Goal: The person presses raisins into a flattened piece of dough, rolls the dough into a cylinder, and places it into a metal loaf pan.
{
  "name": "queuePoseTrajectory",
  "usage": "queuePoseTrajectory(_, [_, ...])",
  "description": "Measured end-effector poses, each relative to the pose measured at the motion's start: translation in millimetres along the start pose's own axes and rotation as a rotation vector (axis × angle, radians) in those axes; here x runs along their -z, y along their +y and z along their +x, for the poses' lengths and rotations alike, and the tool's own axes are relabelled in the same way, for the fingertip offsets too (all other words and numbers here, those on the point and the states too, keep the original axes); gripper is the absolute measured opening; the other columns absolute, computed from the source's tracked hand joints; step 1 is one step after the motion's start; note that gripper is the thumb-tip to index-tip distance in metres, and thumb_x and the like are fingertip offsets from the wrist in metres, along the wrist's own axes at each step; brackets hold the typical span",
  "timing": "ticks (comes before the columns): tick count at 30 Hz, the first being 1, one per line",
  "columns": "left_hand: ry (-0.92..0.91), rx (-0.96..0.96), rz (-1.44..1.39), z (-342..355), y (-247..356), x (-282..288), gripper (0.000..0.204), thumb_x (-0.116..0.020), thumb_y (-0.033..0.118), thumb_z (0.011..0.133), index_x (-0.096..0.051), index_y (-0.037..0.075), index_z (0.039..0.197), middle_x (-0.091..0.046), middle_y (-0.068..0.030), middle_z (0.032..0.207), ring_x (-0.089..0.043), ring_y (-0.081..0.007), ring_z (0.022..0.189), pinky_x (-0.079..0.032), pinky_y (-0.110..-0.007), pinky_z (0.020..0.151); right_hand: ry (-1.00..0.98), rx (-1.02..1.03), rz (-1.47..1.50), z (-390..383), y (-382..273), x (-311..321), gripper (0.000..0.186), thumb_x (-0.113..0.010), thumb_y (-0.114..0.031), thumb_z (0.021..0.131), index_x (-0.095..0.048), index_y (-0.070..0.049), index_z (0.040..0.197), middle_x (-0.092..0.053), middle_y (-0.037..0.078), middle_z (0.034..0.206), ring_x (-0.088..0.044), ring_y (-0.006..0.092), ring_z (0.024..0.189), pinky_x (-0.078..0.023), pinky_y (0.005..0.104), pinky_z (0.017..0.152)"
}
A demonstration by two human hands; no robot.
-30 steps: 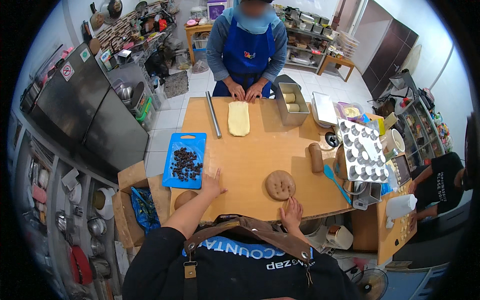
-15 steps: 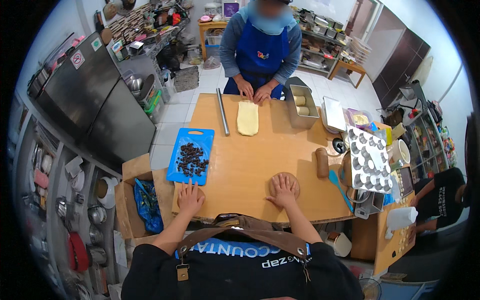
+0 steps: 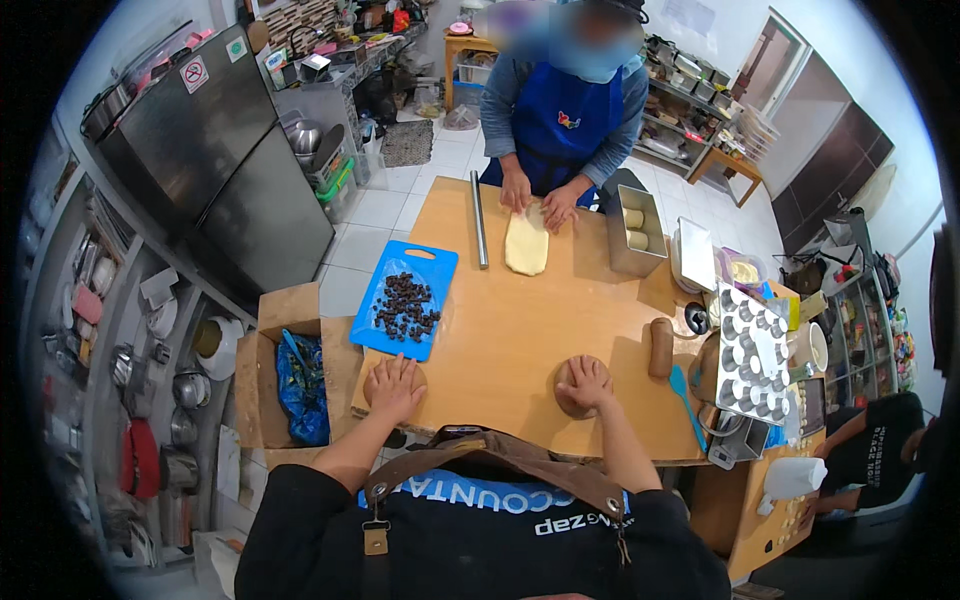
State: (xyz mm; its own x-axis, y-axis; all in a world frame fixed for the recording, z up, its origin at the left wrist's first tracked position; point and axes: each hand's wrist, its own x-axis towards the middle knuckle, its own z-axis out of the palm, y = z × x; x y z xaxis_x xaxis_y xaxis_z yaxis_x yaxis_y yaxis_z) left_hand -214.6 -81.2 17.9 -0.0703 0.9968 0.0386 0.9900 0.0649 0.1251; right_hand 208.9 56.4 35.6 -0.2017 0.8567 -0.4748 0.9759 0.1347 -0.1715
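My left hand lies open, fingers spread, over a brown dough piece at the table's near left edge; most of that piece is covered. Under my right hand, also open with its palm down, is a rounded brown dough piece on the wooden table. Just beyond my left hand, a blue cutting board carries scattered dark brown chunks. To the right of my right hand lies a brown dough roll.
Across the table a person in a blue apron handles a pale flat dough strip. Near it are a metal rolling pin and a loaf tin holding pale rolls. Muffin trays and a blue spatula crowd the right side.
The whole view has shifted, so the table appears farther right. Both my hands stay on the brown dough. The other person's hands have spread apart at the far end of the pale dough.
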Motion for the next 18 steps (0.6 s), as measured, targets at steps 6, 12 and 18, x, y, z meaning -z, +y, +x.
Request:
queuePoseTrajectory(6, [0.083,-0.034,0.016,5,-4,-9,0.068,-0.054,0.05,0.085,-0.04,0.013,0.139,-0.034,-0.0154,0.145,-0.028,-0.0446,0.129,-0.019,-0.064,0.103,0.42,-0.096,0.01,-18,-15,-1,0.071,-0.044,-0.058,0.089,-0.021,-0.025,0.149,-0.01,0.007,0.156,-0.008,0.0326,0.143,-0.009,0.0551,0.113])
queuePoseTrajectory(12, [-0.088,0.035,0.042,4,-5,-3,0.068,-0.048,0.055,0.087,-0.035,0.019,0.143,-0.024,-0.0098,0.151,-0.021,-0.0407,0.135,-0.013,-0.063,0.107,0.058,-0.066,0.112,-18,-14,19,0.069,-0.047,-0.053,0.09,-0.025,-0.023,0.148,-0.013,0.01,0.156,-0.009,0.0335,0.143,-0.009,0.0575,0.112])
queuePoseTrajectory(18, [0.007,0.005,0.009,7,-3,-10,0.066,-0.052,0.053,0.085,-0.04,0.018,0.14,-0.03,-0.011,0.147,-0.025,-0.0408,0.132,-0.016,-0.063,0.105,0.461,-0.052,0.051,-29,-18,-21,0.074,-0.044,-0.06,0.089,-0.018,-0.026,0.149,-0.009,0.01,0.157,-0.008,0.0334,0.144,-0.009,0.0572,0.112])
